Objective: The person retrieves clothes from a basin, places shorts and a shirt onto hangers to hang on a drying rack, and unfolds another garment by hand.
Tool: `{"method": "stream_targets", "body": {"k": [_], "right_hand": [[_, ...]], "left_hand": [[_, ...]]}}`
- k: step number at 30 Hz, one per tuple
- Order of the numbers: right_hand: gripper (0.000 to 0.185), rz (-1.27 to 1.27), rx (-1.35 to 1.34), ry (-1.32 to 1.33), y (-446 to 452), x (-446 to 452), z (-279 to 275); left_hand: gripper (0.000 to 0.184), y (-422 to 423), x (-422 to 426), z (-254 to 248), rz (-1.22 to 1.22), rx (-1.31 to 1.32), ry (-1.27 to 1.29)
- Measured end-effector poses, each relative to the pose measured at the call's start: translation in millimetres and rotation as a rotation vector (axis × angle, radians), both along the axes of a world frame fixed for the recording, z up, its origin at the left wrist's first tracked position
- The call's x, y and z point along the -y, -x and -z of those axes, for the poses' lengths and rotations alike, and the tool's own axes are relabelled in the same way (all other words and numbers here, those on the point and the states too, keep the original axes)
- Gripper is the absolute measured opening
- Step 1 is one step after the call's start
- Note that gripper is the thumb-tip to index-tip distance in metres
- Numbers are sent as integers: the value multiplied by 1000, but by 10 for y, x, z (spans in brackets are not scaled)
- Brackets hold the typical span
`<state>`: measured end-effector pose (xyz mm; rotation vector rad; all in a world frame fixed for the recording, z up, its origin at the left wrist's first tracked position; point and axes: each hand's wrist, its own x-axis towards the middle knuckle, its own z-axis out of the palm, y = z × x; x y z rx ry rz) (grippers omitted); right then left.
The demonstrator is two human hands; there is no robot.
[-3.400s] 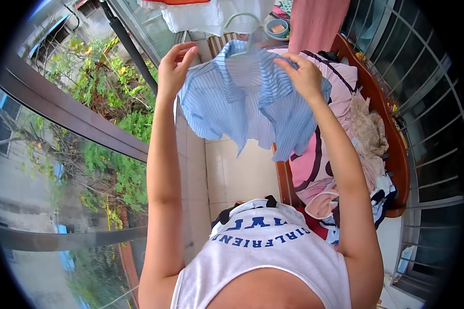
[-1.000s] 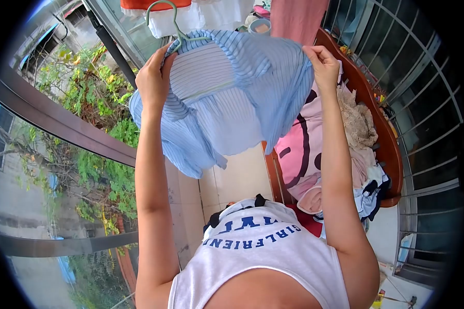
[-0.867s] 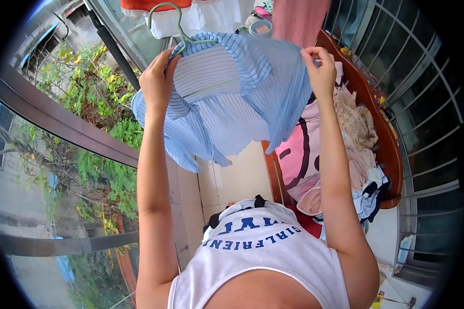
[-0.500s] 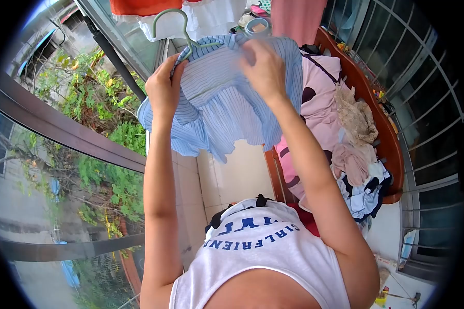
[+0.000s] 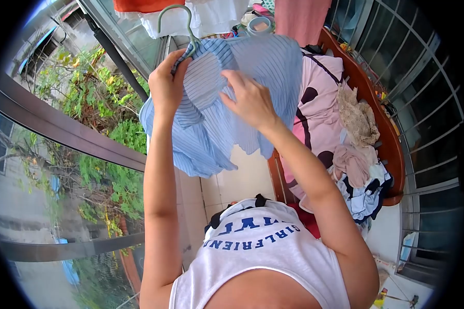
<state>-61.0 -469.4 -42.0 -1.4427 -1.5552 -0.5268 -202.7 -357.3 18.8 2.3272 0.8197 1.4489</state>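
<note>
A light blue striped shirt (image 5: 206,82) hangs in front of me, partly on a green clothes hanger (image 5: 192,32) whose hook stands up above the collar. My left hand (image 5: 167,85) is closed on the shirt at its neckline, right beside the hanger's neck. Over the middle of the shirt, my right hand (image 5: 252,100) has its thumb and fingers apart with nothing between them. The fabric's right side is smeared by motion. Most of the hanger's arms are hidden by the cloth.
At right, a reddish-brown wooden bench (image 5: 392,149) bears pink bedding (image 5: 319,87) and a heap of clothes (image 5: 363,180). Other garments, including a pink cloth (image 5: 300,20), hang at the top. Windows stand at left, a barred window (image 5: 423,103) at right.
My right hand has come off the shirt's upper edge and moved down and left, its fingers opening. The shirt has swung, and its hem hangs lower on the left. My left hand keeps its hold.
</note>
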Motion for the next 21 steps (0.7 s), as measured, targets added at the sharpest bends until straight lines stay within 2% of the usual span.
{"method": "stream_targets", "body": {"k": [2,4,6,9,11,12,14,15,18,19,20,21], "right_hand": [[24,-61,-63,75,-49,78,-152],[27,116,51,-221,-284,117,-379],[31,212,142,-285,-779,87,-576],[31,290,123,-197,-1377,170,-538],[30,-276,-890,407,-1616,224,-399],[30,-275,-884,405,-1618,253,-348],[24,-588,-1220,224,-1584,329,-225],[17,-680,-1157,213,-1651,348,-209],[11,-606,-1135,296,-1781,370,-208],[10,-438,-1025,249,-1733,374,-256],[10,-434,-1022,244,-1686,358,-282],[12,-172,-780,43,-1646,334,-312]], "left_hand": [[20,49,-55,41,72,35,69],[19,49,-117,42,220,117,195],[19,88,-62,-37,198,76,159],[19,135,-117,-18,175,52,75],[18,153,-144,-35,134,66,-41],[18,153,-131,-57,135,72,-43],[19,166,-130,-84,104,88,-74],[19,186,-184,-73,76,37,-76],[21,174,-238,-27,94,-1,-89],[20,163,-231,-40,78,-3,-143],[20,149,-233,-43,83,0,-146],[20,138,-237,-39,56,-41,-188]]}}
